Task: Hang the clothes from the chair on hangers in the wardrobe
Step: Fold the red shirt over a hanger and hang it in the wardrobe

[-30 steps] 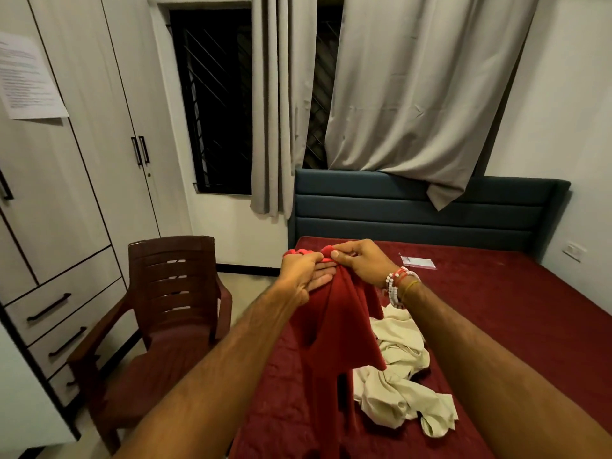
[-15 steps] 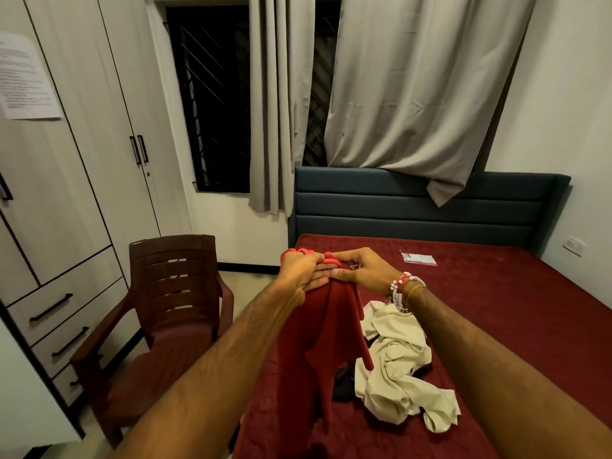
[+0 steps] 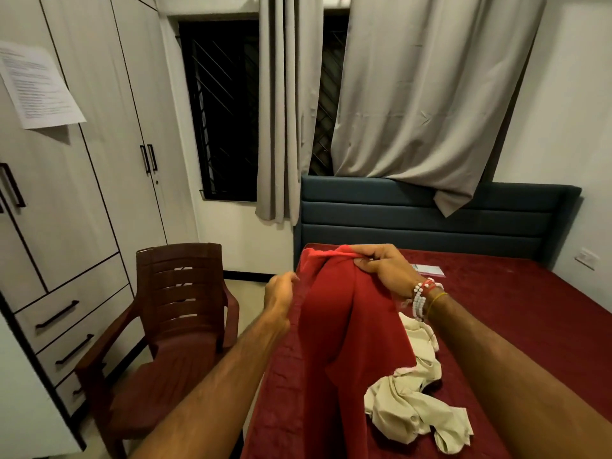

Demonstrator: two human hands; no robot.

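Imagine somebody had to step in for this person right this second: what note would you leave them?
Right hand: grips the bunched top of the red garment, held up over the bed.
Left hand: holds the same garment's left edge, a little lower.
Cream garment: crumpled on the bed, untouched.
Chair: beside the bed, by the wardrobe, whose visible doors are shut.
Done: both garments are off the chair.
Left: no hanger is plainly visible, so find one, fit the red garment, open the wardrobe and hang it. Then do the cream one.
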